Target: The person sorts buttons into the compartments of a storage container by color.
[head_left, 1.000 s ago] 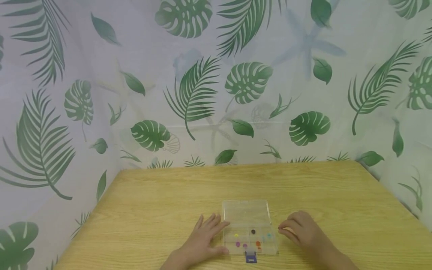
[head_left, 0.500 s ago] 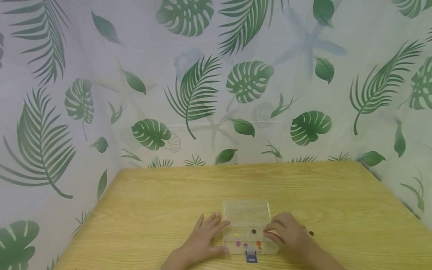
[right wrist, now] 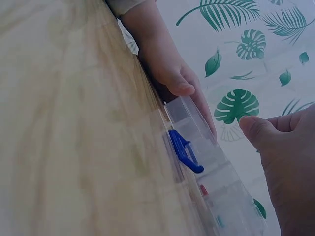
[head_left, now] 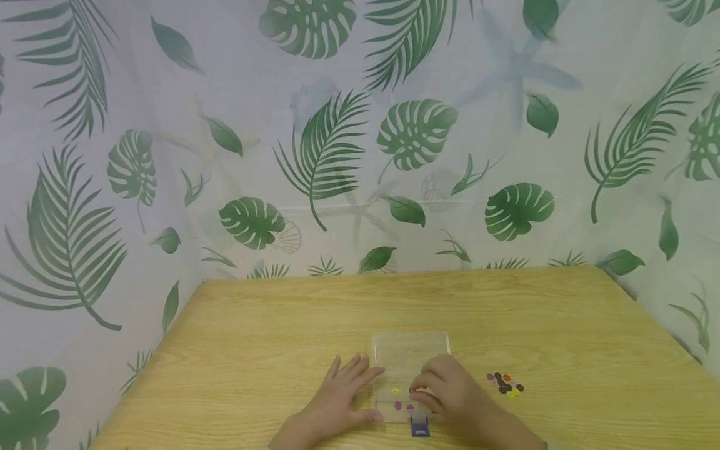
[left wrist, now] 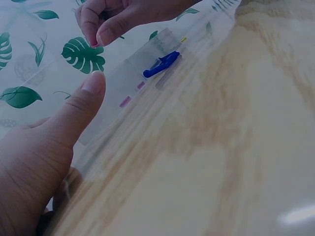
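A clear plastic compartment box [head_left: 410, 350] lies on the table with its lid folded back and a blue latch [head_left: 420, 427] at its front. Inside show a yellow piece [head_left: 395, 390] and a purple disc [head_left: 398, 405], among other small button-like discs. My left hand [head_left: 337, 397] rests at the box's left side, fingers spread, thumb and index finger at its edge. Over the middle compartments, my right hand [head_left: 452, 390] pinches a small pink disc [left wrist: 94, 46] between thumb and fingertips, mostly covered by them. This hand hides the box's right compartments in the head view.
To the right of the box lies a loose pile of small discs [head_left: 502, 384], in black, purple, orange and yellow. The wood-grain table [head_left: 281, 325] meets a leaf-printed cloth [head_left: 337, 250] at its back and sides.
My right hand has moved left from beside the box to over its middle, uncovering the pile of discs on the right. The left hand has stayed in place.
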The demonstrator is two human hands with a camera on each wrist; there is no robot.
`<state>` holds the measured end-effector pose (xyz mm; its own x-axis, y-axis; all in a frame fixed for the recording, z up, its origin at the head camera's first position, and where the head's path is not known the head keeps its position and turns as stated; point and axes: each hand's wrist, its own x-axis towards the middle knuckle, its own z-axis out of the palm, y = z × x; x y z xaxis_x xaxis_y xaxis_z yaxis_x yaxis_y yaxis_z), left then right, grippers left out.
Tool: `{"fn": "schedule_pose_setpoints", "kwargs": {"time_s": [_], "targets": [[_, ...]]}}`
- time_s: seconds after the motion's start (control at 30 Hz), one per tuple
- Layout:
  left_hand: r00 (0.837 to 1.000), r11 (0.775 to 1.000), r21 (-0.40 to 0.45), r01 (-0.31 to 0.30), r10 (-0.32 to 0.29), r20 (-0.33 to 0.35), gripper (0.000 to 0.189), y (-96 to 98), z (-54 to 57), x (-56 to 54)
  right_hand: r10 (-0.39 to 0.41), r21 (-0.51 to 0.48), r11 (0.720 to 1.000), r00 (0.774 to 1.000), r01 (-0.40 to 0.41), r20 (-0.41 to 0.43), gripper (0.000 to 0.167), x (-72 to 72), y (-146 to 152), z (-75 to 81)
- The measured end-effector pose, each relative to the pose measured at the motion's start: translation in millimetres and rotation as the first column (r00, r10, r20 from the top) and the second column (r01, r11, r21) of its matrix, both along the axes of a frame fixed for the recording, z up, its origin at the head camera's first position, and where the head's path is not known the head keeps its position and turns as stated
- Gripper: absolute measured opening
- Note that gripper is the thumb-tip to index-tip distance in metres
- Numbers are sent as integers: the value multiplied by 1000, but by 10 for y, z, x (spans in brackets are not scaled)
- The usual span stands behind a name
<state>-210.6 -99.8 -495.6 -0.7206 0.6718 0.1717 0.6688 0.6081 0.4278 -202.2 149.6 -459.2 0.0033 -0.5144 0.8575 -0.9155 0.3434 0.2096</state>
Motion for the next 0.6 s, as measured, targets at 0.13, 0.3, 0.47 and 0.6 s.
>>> {"fn": "schedule_pose_setpoints", "kwargs": {"time_s": [0.13,0.3,0.47,0.6], "targets": [[1000,1000,2,2,-2,2,69,0,0,-7,1,-5,1000,1000,-1,14,29,4,-50,-7],[1000,1000,2,1,-1,-1,70,3,-10,-16,1,-18,1000,998,1,60,27,12,-64,-43],[1000,1000,-2,-2,2,-4,70,1,1,-13,-5,-12,1000,996,6,88,26,11,-51,-85],[1000,1000,1,-1,1,7,69,3,11,-8,-17,-8,1000,996,17,86,29,1,-32,-114]]}}
